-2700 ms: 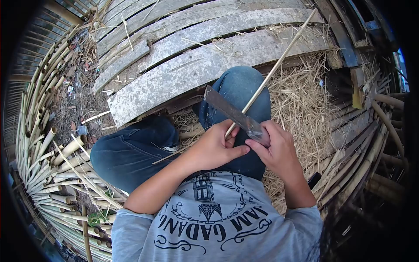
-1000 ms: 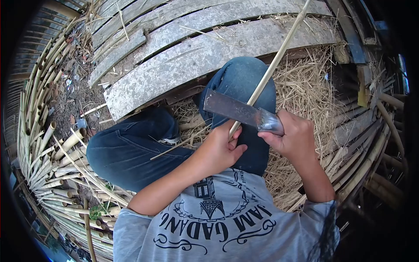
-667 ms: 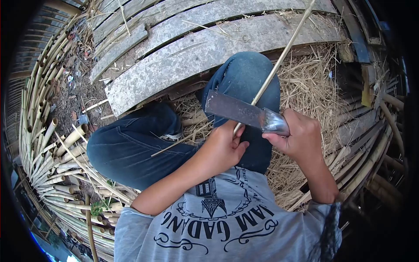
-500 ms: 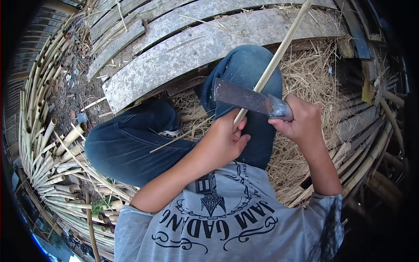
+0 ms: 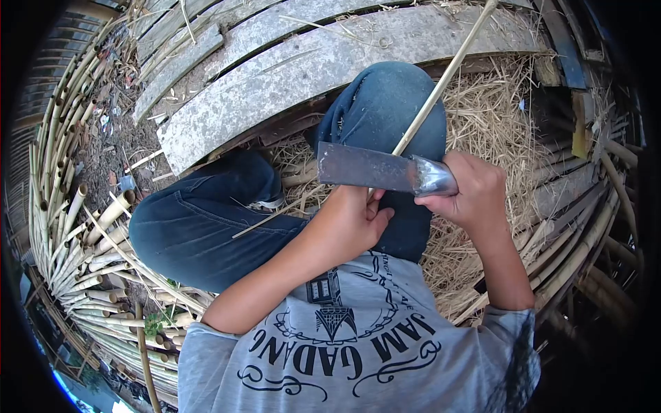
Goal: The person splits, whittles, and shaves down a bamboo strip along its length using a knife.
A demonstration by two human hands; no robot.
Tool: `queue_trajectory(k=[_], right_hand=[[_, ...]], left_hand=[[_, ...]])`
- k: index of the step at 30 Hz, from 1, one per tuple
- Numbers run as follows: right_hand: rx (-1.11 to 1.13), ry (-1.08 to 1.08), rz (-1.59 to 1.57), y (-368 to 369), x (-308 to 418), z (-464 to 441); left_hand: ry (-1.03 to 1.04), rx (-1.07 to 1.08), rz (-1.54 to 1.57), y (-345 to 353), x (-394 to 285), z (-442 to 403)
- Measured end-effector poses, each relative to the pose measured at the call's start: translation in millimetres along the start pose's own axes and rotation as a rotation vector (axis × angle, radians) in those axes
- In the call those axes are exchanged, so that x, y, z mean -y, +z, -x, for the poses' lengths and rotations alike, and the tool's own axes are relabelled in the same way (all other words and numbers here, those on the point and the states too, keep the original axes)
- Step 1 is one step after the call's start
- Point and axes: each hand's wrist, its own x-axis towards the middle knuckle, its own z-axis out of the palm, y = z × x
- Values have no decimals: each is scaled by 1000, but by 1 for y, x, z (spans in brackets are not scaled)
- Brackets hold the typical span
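thumb and curled fingers of the left hand [image 5: 354,219] pinch a pale strip [image 5: 441,93], while the right hand [image 5: 475,189] is wrapped round the handle end of a broad knife [image 5: 365,166], its thumb against the shiny collar. the blade lies across the strip just above the left fingers and hides a short stretch of it, so whether the edge bites cannot be told. the step in hand looks like shaving the strip; a further stroke would seem to call for a steady left pinch, a low blade angle and fingertips kept clear of the edge. the strip slants over the raised right knee [image 5: 406,103] and crosses the near edge of the boards [image 5: 275,96] towards its right end. straw-like shavings [image 5: 485,138] lie beside the knee, the folded left leg [image 5: 200,227] is beyond the left forearm, and cut poles [image 5: 131,344] fan out past the boards' near left corner
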Motion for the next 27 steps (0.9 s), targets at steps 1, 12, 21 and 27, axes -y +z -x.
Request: queue_trajectory(k=[1,12,21,27], right_hand=[[-16,-34,-13,1,-6,0],[-121,-68,99,2,-15,-6],[-119,79,162,-10,-29,1],[-72,27,84,-17,2,-9]], left_hand=[[-6,-21,32,-1,-3,2],[20,-1,-47,-9,-11,4],[89,-15,-16,-10,-16,3],[107,-8,-25,-10,-10,-4]])
